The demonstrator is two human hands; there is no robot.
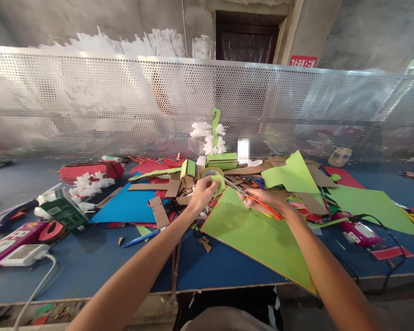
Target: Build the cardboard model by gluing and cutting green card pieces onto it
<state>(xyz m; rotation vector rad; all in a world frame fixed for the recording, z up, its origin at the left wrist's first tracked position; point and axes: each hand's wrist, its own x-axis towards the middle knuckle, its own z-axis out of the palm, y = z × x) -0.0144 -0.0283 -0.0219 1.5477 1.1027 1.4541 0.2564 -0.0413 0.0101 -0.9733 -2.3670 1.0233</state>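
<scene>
My left hand (203, 194) pinches a small piece of green paper (221, 185) above the middle of the cluttered table. In my right hand (262, 201) is a pair of scissors (236, 187) with red-orange handles, its blades pointing left toward that paper. Whether the blades touch the paper I cannot tell. Below both hands lies a large green sheet (258, 234) on the table. Just behind the left hand sits a roll of tape (210, 172), partly hidden by the fingers.
A blue sheet (124, 202) and cardboard strips (158, 211) lie left of my hands. A dark green box (64, 209) and a magenta power strip (15, 239) stand farther left. Green paper (293, 174) and a cable (382, 220) are at right. A perforated metal screen (124, 105) runs behind.
</scene>
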